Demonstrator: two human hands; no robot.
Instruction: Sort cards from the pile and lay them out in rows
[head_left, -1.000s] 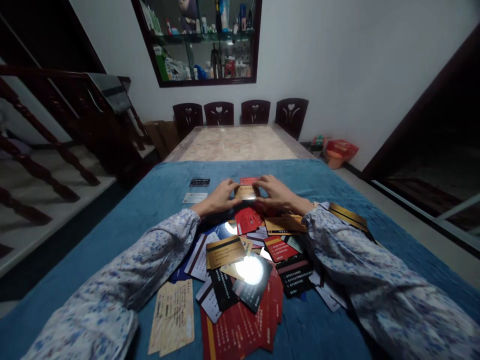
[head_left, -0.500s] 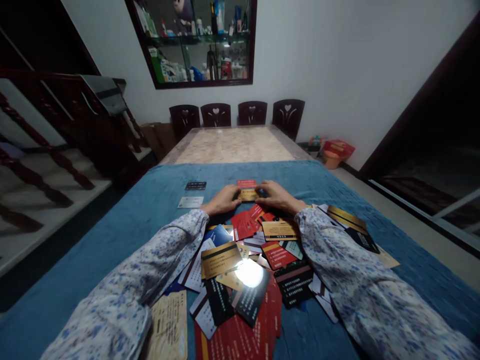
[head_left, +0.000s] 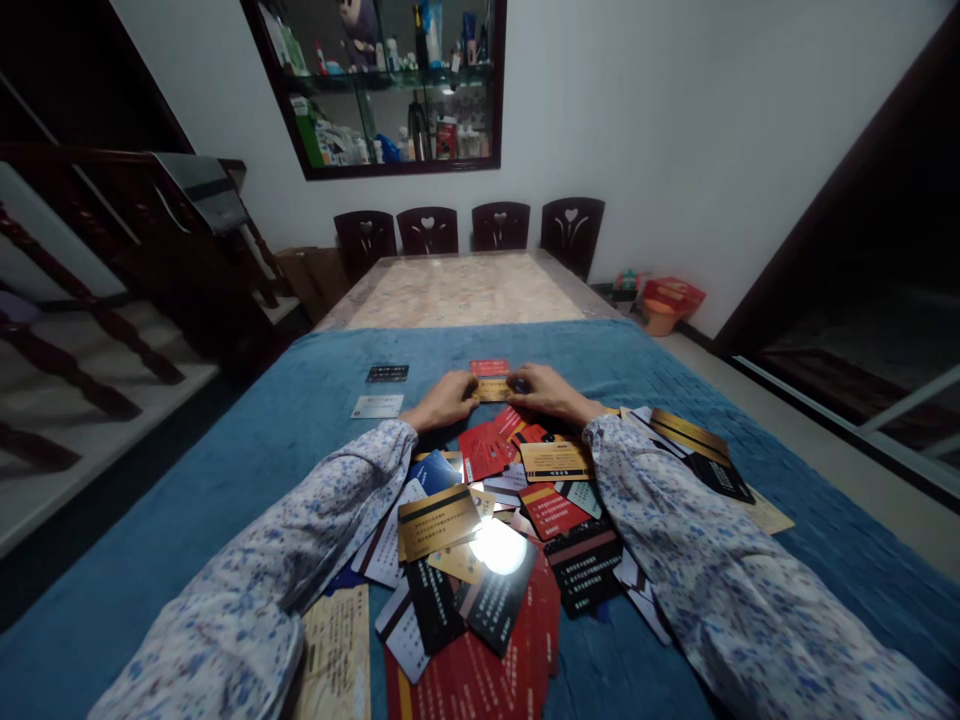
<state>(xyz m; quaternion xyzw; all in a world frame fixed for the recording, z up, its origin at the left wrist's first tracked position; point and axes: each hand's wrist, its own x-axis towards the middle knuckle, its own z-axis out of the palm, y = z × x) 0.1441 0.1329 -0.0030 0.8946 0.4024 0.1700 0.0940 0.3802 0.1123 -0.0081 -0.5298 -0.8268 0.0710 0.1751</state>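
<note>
Left hand [head_left: 448, 397] and right hand [head_left: 551, 392], curled nearly closed, pinch a gold card [head_left: 493, 391] by its short ends, before a red card [head_left: 489, 367]; likely light, stiff, slick, best edge-held.

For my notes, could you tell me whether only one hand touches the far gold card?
No, the left hand and right hand touch the far gold card at opposite ends.

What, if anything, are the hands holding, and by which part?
The gold card: the left hand has its left end, the right hand its right end. Whether it rests on the blue cloth, I can't tell.
</note>
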